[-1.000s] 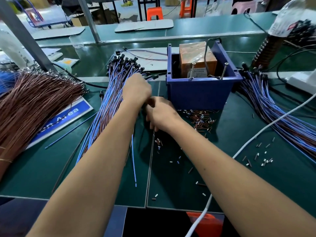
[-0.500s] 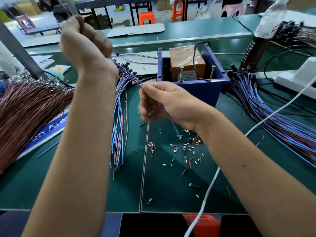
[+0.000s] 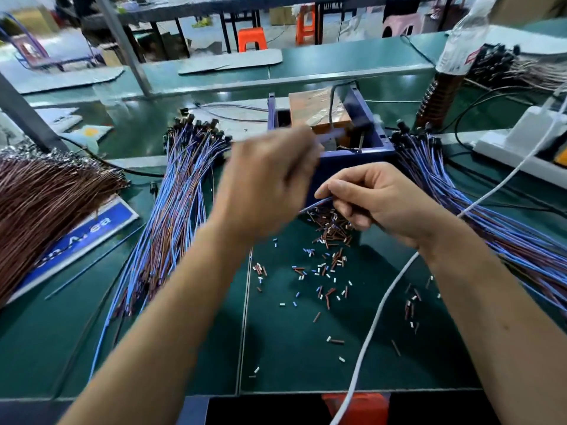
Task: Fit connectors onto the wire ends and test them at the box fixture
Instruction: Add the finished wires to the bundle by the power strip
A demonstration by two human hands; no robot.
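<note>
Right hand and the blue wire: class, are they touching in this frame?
Touching. The head view shows the right hand with its fingers curled round the blue wire, which runs out leftward from between its fingertips. The left hand is motion-blurred.

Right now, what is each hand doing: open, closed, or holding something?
Left hand: blurred by motion, fingers curled, seems to hold the far end of a wire; cannot be told for sure.
Right hand: closed, pinching a blue wire.
</note>
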